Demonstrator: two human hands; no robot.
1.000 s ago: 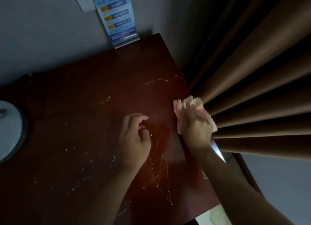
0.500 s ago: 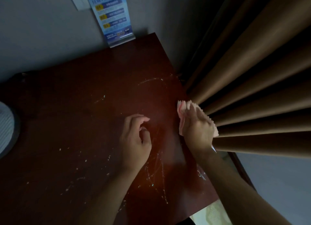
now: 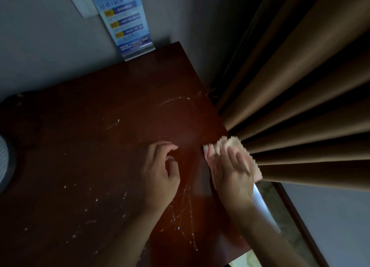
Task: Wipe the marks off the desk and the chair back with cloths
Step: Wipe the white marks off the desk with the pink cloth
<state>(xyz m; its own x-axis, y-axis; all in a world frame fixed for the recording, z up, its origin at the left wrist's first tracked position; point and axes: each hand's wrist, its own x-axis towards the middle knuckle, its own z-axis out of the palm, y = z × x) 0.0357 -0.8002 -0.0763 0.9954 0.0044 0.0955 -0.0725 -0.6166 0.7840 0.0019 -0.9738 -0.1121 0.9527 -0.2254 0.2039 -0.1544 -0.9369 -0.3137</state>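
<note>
A: Where's the cloth (image 3: 254, 167)?
B: Under the right hand (image 3: 230, 166), fingers flat, pressing it on the desk (image 3: 120, 166) edge beside the curtain (image 3: 300, 116).
A: The left hand (image 3: 160, 172)?
B: Just left of it, loosely curled, grasping nothing, above white marks (image 3: 184, 212).

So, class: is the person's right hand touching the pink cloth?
Touching. The head view shows the right hand lying flat on the pink cloth, which shows beyond the fingertips and at the hand's far side, on the desk.
</note>
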